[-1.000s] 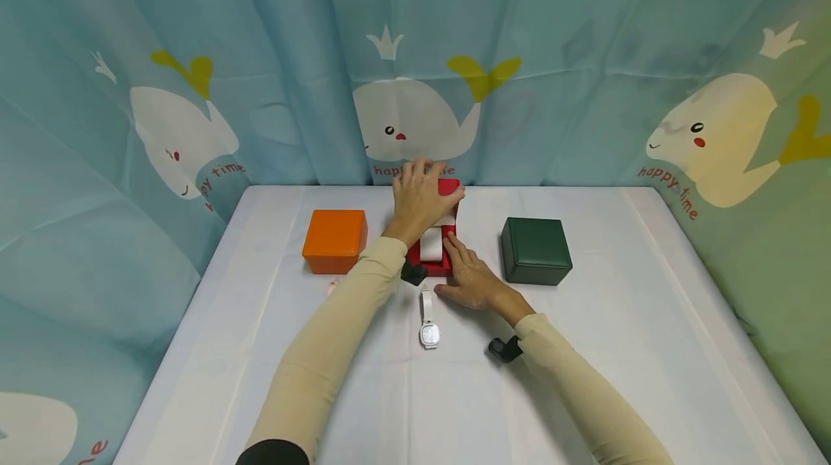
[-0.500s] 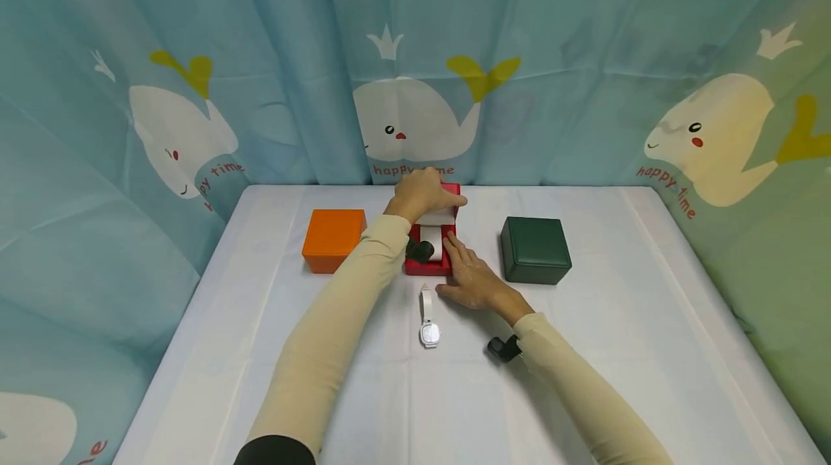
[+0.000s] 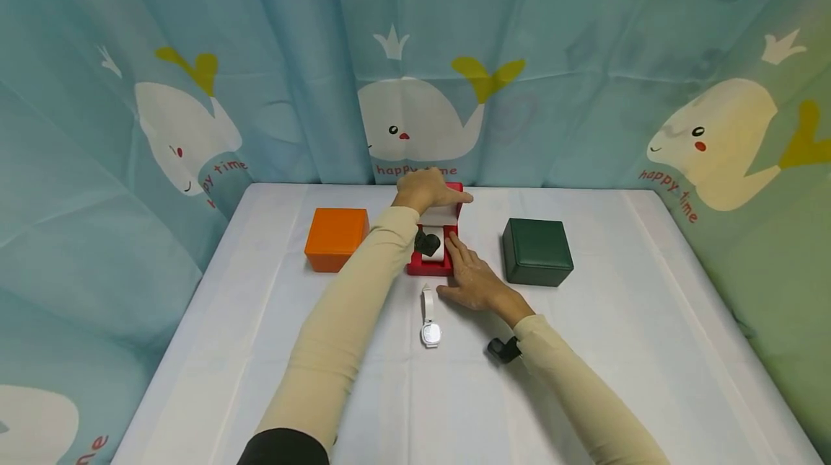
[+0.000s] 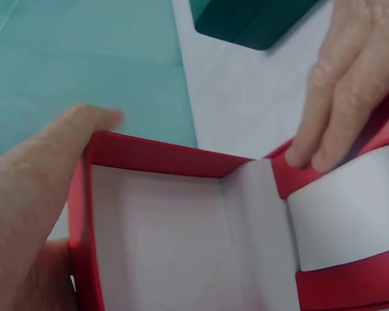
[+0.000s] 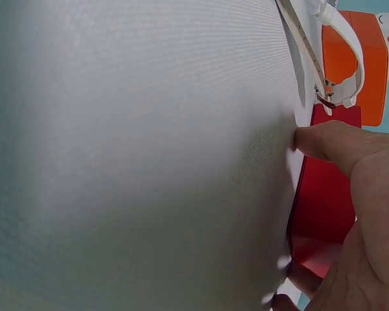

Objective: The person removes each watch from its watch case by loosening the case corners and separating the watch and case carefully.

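A red watch box [image 3: 413, 269] stands with its lid up at the middle of the table's far part. Inside it sits a white cushion [image 4: 350, 207], and the raised lid [image 4: 175, 227] has a white lining. My left hand [image 3: 425, 191] grips the lid's top edge from above, its thumb stretched past the corner and its other fingers partly hidden behind the lid. My right hand [image 3: 477, 281] rests with straight fingers on the box's right rim, the thumb near its front corner. A white wristwatch [image 3: 430, 334] lies on the cloth before the box, strap pointing at it.
An orange box [image 3: 336, 234] stands left of the red one, partly behind my left sleeve. To the right is a closed dark green box [image 3: 537, 252]. A blue curtain [image 3: 565, 90] with printed whales hangs behind the white-covered table [image 3: 623, 306].
My left hand has dropped slightly at the lid; its fingers went from spread over the top to bent down behind it, and more of the box's inside shows. The right hand stays.
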Motion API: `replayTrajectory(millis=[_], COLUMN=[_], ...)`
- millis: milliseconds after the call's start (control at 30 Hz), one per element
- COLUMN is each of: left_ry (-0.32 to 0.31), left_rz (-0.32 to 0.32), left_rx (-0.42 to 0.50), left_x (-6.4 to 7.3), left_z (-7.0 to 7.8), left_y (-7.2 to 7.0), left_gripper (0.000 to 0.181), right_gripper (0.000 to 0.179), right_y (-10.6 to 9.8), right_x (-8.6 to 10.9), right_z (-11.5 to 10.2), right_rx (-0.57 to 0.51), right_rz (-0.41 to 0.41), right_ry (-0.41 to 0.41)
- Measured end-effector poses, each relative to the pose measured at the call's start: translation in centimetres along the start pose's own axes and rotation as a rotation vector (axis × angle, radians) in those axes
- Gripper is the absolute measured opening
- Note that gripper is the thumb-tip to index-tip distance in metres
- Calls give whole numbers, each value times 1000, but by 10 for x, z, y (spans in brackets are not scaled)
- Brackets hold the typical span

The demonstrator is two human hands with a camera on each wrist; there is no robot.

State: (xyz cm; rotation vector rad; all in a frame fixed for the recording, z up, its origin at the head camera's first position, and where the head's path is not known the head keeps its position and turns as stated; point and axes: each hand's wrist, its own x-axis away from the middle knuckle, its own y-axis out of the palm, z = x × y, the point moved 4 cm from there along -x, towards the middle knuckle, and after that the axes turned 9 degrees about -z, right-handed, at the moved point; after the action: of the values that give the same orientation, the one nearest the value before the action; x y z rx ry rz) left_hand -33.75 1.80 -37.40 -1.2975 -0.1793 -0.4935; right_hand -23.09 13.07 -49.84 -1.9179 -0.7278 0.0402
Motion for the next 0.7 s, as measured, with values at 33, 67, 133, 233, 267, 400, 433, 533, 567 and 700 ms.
replayTrajectory(millis=[33,67,133,233,267,400,433,533,567,700], left_ry=[-1,0,0,-8,-11,-30,-32,-24,-21,-15], left_rz=[-1,4,11,30,40,62,66,72,78,101], left_rx=[-7,-12,-20,-37,-41,-78,-82,-76,-70,-44], left_x=[0,-1,-2,-3,-3,-1,-1,1,2,4], left_z=[0,0,-1,-1,-1,-1,-1,-2,-2,-2], left_y=[0,1,1,2,3,6,7,11,12,16], left_gripper=[91,90,89,86,85,89,89,79,75,63], right_gripper=[101,101,102,102,102,102,102,102,102,101], right_y=[0,1,1,2,2,2,2,3,3,3], right_x=[0,0,-1,-2,-3,-3,-2,-2,-2,-2], right_z=[0,0,1,0,0,0,0,1,1,2], right_rx=[3,7,16,24,22,22,27,48,54,60], right_rz=[-1,-2,-2,-3,-2,-3,-1,2,2,0], right_ry=[3,4,10,10,9,4,4,9,10,1])
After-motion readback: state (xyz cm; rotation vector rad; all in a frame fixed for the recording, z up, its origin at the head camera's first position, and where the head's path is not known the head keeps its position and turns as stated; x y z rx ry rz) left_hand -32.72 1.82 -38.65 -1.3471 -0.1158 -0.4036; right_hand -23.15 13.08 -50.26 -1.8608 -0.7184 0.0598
